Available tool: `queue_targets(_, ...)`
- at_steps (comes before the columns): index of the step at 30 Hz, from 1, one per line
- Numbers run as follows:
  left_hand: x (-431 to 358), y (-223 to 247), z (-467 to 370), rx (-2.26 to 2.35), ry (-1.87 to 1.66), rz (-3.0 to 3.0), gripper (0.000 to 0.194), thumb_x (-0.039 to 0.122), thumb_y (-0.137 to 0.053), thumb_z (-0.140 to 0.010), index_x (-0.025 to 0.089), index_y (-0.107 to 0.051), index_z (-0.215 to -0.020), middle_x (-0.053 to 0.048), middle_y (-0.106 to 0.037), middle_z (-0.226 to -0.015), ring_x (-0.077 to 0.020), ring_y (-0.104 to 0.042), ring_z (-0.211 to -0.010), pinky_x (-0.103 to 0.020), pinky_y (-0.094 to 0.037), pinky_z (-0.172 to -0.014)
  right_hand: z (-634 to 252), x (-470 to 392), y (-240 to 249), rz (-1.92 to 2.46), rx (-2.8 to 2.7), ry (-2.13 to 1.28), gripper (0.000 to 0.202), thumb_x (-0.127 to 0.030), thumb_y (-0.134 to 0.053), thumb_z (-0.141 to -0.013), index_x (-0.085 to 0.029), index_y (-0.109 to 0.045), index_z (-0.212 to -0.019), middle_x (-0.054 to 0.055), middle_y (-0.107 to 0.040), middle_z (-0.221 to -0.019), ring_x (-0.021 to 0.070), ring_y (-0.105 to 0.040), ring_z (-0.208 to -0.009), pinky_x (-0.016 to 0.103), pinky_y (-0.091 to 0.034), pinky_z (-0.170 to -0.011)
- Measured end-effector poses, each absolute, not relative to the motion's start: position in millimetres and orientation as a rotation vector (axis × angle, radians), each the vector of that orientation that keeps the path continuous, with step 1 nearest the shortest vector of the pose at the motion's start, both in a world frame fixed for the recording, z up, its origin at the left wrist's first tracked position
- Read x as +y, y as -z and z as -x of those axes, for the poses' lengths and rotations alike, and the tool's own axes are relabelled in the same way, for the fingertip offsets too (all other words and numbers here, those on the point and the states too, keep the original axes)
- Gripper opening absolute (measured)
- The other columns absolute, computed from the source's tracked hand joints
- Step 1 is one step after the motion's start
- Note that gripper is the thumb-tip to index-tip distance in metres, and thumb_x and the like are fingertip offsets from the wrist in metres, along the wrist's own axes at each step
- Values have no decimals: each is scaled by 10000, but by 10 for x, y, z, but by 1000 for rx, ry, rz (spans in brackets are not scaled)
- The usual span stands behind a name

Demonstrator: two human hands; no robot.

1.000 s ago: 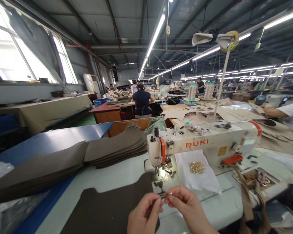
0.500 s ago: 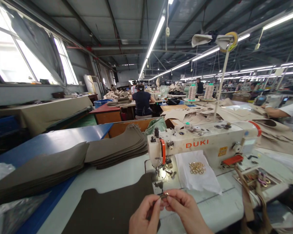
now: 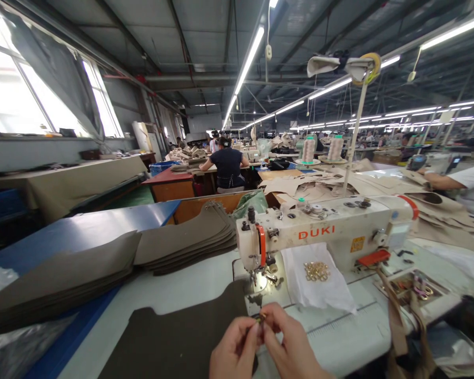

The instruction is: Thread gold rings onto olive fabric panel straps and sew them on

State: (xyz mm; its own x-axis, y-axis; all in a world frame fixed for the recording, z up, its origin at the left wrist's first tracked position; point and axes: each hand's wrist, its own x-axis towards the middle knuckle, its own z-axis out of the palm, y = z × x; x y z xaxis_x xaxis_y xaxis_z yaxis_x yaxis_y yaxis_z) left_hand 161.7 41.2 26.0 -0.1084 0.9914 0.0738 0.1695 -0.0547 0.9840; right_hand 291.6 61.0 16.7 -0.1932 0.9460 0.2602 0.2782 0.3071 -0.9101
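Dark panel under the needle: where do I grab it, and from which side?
Judging by its pose, take the dark panel at its near left edge, coming from the left. It lies flat on the table; its far corner sits under the machine head, and both hands crowd its right side.

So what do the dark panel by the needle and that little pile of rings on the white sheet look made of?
Dark panel: probably matte synthetic leather or stiff coated fabric; it lies flat with clean-cut edges and no sheen. Rings: apparently brass-toned metal, glinting gold. White sheet: thin cloth or paper, slightly wrinkled.
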Motion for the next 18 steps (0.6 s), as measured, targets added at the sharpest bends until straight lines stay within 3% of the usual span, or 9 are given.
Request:
queue_targets(5, 489, -350, -1481, 1230, -1127, -1126, 359, 528, -693, -668, 174, -639, -704, -24, -678, -643, -160, -616, -592, -238, -480, -564, -3006, 633, -282, 1038, -1622, -1187, 173, -253, -488, -827, -161, -633, -804, 29, -617, -718, 150, -545, -672, 244, -394, -612)
queue_targets(9, 471, -374, -1473, 1191, -1110, -1052, 362, 510, -719, -650, 167, -613, -696, -9, -660, -605, -128, -586, -538, -223, -437, -526, -2992, 675, -281, 972, -1339, -1413, 127, -271, -657, -719, -149, -626, -700, 2, -600, -613, 118, -514, -581, 224, -375, -562)
queue_targets(14, 441, -350, -1444, 1135, -1036, -983, 423, 539, -742, -622, 166, -568, -714, 1, -647, -568, -112, -574, -489, -212, -407, -494, -2918, 669, -290, 885, -1117, -1633, 265, -329, -785, -578, -149, -595, -621, -36, -561, -511, 79, -471, -479, 200, -349, -497)
queue_targets(18, 430, -336, -1367, 1041, -989, -811, 452, 581, -691, -676, 153, -593, -783, -40, -680, -650, -117, -612, -543, -204, -424, -519, -2924, 655, -304, 906, -1069, -1678, 332, -410, -814, -554, -143, -637, -641, -26, -582, -544, 79, -491, -489, 212, -397, -526)
